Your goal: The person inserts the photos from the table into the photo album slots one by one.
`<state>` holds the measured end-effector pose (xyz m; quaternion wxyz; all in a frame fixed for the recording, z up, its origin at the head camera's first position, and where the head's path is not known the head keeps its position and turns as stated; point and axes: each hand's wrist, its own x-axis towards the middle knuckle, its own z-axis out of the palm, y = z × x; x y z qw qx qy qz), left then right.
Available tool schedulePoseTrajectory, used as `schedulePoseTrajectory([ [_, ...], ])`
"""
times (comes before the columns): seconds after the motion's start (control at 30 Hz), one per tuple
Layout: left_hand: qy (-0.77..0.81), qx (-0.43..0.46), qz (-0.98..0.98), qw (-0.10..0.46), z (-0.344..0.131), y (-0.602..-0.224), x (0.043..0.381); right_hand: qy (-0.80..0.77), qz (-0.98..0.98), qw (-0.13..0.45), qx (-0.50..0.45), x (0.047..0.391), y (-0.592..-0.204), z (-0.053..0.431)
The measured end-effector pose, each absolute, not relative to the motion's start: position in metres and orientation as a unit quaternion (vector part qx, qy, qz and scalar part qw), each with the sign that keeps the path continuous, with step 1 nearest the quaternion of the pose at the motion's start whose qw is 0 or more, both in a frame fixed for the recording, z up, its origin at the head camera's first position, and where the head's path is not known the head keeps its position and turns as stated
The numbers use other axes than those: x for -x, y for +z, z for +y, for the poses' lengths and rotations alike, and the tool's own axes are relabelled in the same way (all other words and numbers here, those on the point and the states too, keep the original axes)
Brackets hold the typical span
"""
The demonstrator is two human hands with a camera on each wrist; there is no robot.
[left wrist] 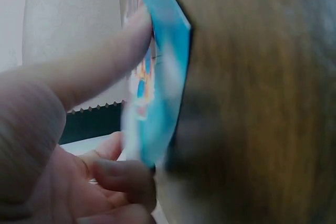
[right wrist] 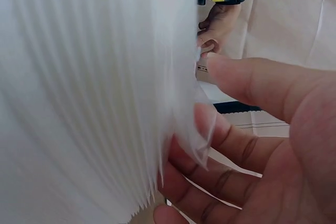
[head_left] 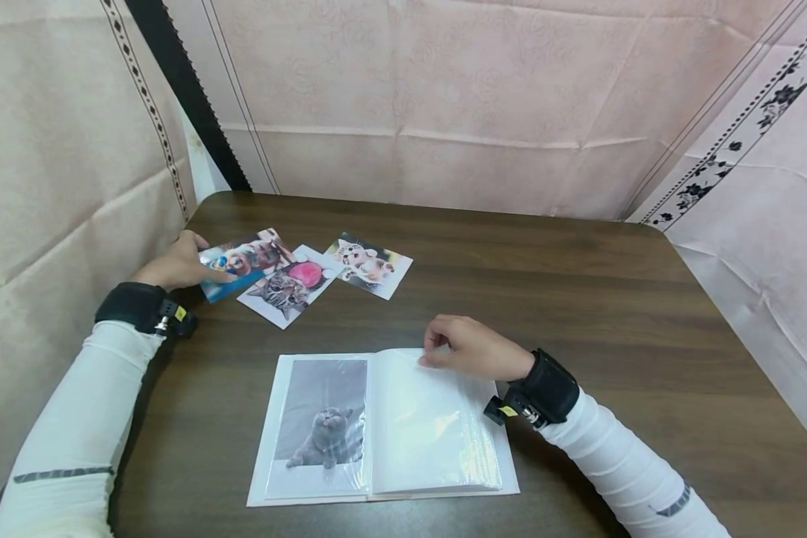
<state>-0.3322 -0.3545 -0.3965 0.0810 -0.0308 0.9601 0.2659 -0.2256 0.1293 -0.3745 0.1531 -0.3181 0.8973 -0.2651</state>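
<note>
At the far left of the table, my left hand (head_left: 176, 263) grips a colourful photo (head_left: 249, 258) by its left side, the thumb lying over its picture. In the left wrist view that photo (left wrist: 165, 72) shows a blue edge, blurred. A photo of a tabby cat with a pink ball (head_left: 289, 288) partly overlaps it. My right hand (head_left: 474, 345) is at the top edge of an open photo album (head_left: 269, 489), its fingers curled round a clear page sleeve (right wrist: 202, 142). The album's left page holds a grey cat photo (head_left: 329, 437); its right page (head_left: 430, 433) looks blank white.
Another photo, of a pale animal (head_left: 370, 265), lies just right of the tabby one, their corners touching. Everything rests on a dark brown wooden table (head_left: 612, 321). Pale cloth (head_left: 498, 90) hangs behind the table and on both sides.
</note>
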Motion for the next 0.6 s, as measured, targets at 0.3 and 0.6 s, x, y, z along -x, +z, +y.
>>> schedulePoseTrajectory([
  [0.3,0.293,-0.004,0.956,-0.019,-0.349,-0.387,0.331,-0.296,0.887,0.155,0.320,0.226,-0.377,0.140],
  [0.6,0.483,-0.008,0.875,-0.025,-0.306,-0.375,0.327,-0.320,0.876,0.153,0.325,0.225,-0.381,0.149],
])
